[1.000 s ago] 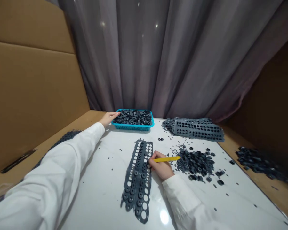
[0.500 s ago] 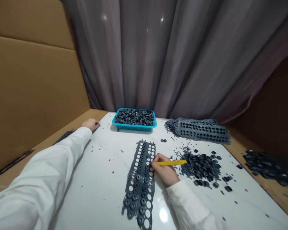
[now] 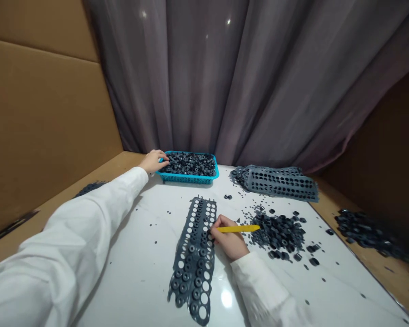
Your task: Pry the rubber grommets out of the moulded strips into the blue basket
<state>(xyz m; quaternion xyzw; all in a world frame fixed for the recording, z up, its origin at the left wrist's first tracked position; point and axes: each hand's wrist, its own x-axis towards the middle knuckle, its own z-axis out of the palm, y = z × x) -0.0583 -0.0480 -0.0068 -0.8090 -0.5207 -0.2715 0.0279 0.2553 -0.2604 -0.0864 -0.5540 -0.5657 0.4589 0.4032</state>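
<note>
My right hand (image 3: pixel 229 240) is closed around a yellow stick tool (image 3: pixel 238 229) and rests at the right edge of a dark rubber sheet (image 3: pixel 193 260) full of round holes and small rings. My left hand (image 3: pixel 153 160) reaches far out to the left rim of a blue basket (image 3: pixel 189 178) heaped with black rings; its fingers curl over the rim, and I cannot see whether they hold anything. A loose pile of black rings (image 3: pixel 282 233) lies just right of my right hand.
A stack of emptied perforated sheets (image 3: pixel 279 183) lies at the back right. More dark pieces (image 3: pixel 368 232) sit on the wooden ledge at the right and a dark sheet (image 3: pixel 88 187) on the left ledge. Small black scraps dot the white table (image 3: pixel 136 272). Cardboard walls and a grey curtain enclose it.
My left hand has moved from the table's left edge back to the blue basket's rim. My right hand with the yellow tool has stayed at the sheet.
</note>
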